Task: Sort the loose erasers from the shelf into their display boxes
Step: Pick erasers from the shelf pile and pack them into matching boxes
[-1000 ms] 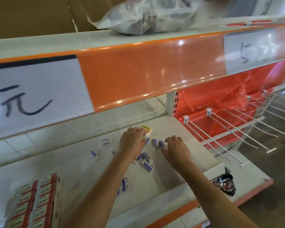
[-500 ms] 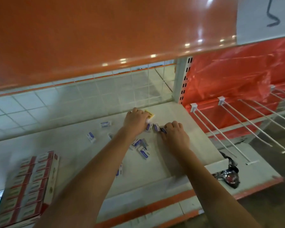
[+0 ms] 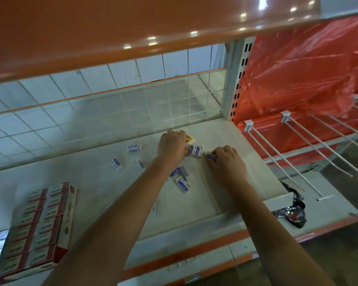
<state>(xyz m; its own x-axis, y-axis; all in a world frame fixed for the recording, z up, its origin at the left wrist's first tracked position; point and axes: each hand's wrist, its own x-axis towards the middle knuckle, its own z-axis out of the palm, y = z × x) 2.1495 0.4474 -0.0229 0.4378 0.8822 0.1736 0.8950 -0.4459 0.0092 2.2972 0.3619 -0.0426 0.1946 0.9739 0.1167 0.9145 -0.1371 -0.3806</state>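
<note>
Small white erasers in blue-printed sleeves lie scattered on the pale shelf (image 3: 225, 133): one (image 3: 134, 148) near the back, one (image 3: 116, 164) to the left, and a cluster (image 3: 183, 183) between my forearms. My left hand (image 3: 171, 146) lies palm down with its fingers curled beside a yellow eraser (image 3: 190, 138), its thumb against a pair of erasers (image 3: 196, 150). My right hand (image 3: 228, 162) pinches a blue-sleeved eraser (image 3: 211, 157) at its fingertips. At the front left stands a red display box (image 3: 69, 205) with rows of erasers in it.
A wire grid (image 3: 112, 96) backs the shelf, and an orange upper shelf front (image 3: 132, 27) overhangs it. White display hooks (image 3: 298, 151) jut out at the right before red plastic sheeting (image 3: 308, 69). A black shiny object (image 3: 291, 213) lies on the lower ledge.
The view has dropped under the upper shelf and come closer. Both hands stay at the back cluster, and my right hand has closed in on one eraser.
</note>
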